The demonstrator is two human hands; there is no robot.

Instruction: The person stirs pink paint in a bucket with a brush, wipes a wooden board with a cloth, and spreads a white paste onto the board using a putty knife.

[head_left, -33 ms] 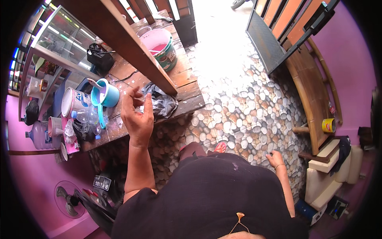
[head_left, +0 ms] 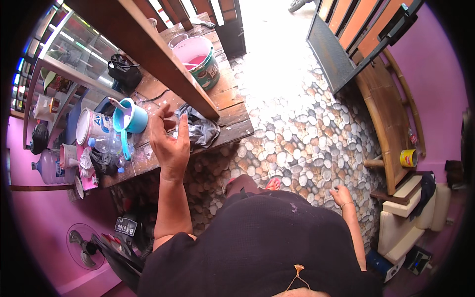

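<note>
My left hand [head_left: 169, 143] is raised in front of the wooden table, its thumb and fingers apart and slightly bent, with nothing visible in it. Just behind it on the table lies a crumpled grey rag [head_left: 202, 129], partly covered by the hand. To its left stands a light-blue dipper [head_left: 136, 118] with a stick-like handle poking out of it. A green bucket [head_left: 210, 74] with pink liquid inside sits farther back on the planks. Low on the right, my right hand [head_left: 341, 196] hangs beside my body over the floor, fingers loosely bent, holding nothing I can make out.
Across the wooden table [head_left: 232, 111] runs a dark wooden beam [head_left: 163, 52]. A white tub [head_left: 94, 126], plastic bottles and black bags crowd its left end. A bamboo bench [head_left: 383, 109] and a cream seat [head_left: 403, 225] line the right. An open gate stands ahead.
</note>
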